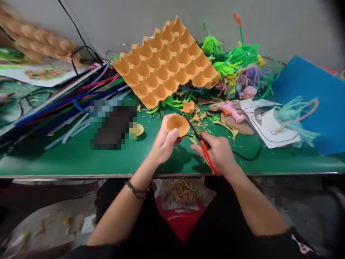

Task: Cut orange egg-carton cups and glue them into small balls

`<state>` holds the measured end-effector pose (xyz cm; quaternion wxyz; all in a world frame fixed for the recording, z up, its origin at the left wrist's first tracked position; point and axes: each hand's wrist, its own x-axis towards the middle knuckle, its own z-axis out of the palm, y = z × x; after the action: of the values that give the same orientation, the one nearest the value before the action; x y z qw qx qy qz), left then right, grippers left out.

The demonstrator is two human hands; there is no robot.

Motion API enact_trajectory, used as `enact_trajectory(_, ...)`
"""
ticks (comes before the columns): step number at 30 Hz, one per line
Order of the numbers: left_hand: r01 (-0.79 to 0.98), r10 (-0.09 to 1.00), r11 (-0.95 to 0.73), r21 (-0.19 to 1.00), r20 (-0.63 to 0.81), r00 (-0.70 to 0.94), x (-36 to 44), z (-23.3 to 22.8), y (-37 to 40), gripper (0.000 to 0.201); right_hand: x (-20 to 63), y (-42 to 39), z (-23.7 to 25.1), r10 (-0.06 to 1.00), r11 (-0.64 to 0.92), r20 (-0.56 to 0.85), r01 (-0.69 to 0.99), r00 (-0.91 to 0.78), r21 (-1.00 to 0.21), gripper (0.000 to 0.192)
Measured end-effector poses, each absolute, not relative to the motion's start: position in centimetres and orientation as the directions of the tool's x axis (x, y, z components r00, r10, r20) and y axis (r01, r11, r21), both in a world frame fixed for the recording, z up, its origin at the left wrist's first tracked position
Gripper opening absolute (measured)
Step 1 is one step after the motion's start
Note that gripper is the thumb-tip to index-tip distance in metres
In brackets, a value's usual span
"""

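Our left hand grips the small orange cardboard cup; our right hand squeezes red scissors, blades touching its right rim.

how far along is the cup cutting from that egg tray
Done: one orange cup is already off the egg tray, and another cut piece and scraps lie on the green table. In hand: the left hand holds the cup while the right hand works red scissors at its rim. Left: most of the tray looks uncut.
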<state>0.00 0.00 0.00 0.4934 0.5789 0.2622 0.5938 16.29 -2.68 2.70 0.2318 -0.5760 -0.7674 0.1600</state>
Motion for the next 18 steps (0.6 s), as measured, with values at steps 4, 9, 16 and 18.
enact_trajectory(4,-0.276,0.879,-0.386,0.88,0.442,0.18,-0.15,0.32,-0.25,0.038,16.4,-2.74,2.51,0.949,0.31,0.22,0.782,-0.224,-0.541,0.063)
enact_trajectory(9,-0.269,0.864,-0.386,0.882,0.448,0.23,-0.2,0.5,-0.27,0.04,16.72,-2.51,2.12,0.938,0.336,0.247,0.809,-0.243,-0.482,0.063)
enact_trajectory(16,-0.26,0.844,-0.434,0.863,0.49,0.218,-0.18,0.32,-0.36,0.044,16.6,-2.63,2.28,0.952,0.305,0.165,0.86,-0.259,-0.408,0.064)
enact_trajectory(18,-0.245,0.847,-0.433,0.868,0.485,0.219,-0.26,0.2,-0.42,0.044,16.54,-2.7,2.46,0.955,0.296,0.154,0.866,-0.255,-0.403,0.064)
